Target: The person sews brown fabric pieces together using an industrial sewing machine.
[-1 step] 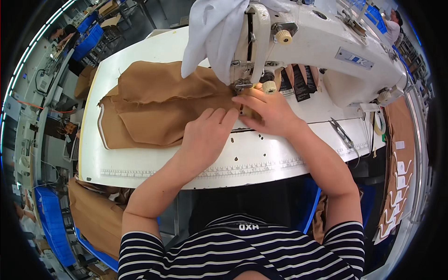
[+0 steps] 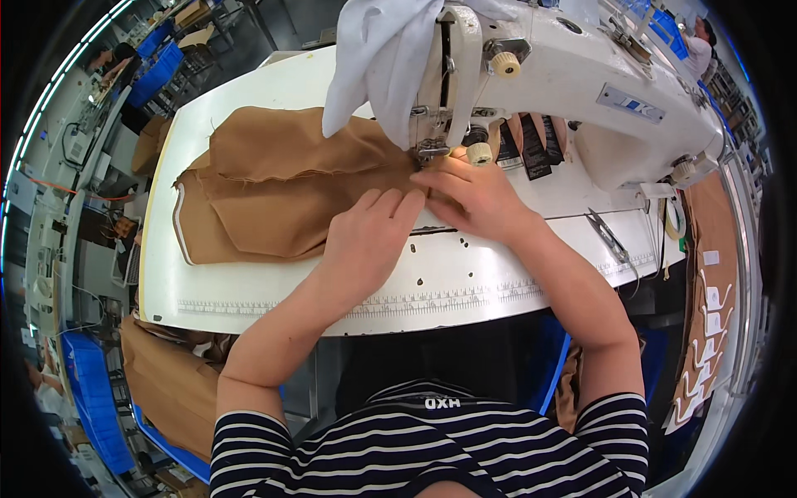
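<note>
A piece of brown fabric (image 2: 282, 191) lies folded in layers on the white sewing table, its right end under the presser foot of a white sewing machine (image 2: 573, 58). My left hand (image 2: 365, 245) rests at the near edge of this cloth, fingers bent and closed on it. Just right of the presser foot (image 2: 432, 149), my right hand (image 2: 477, 199) has its fingers drawn together on the end of the fabric, thumb toward my left fingertips. The needle point and the cloth beneath my fingers are hidden.
Pale grey cloth (image 2: 378, 66) hangs over the machine head. Thread snips (image 2: 608, 235) lie on the table to the right. Black labels (image 2: 535, 148) sit behind my right hand. More brown fabric (image 2: 166, 378) is heaped at lower left, and brown pieces with white strips (image 2: 710, 315) hang at far right.
My right thumb and fingers have drawn closer together, covering the bit of brown cloth that showed between my hands. My left hand has shifted very slightly upward.
</note>
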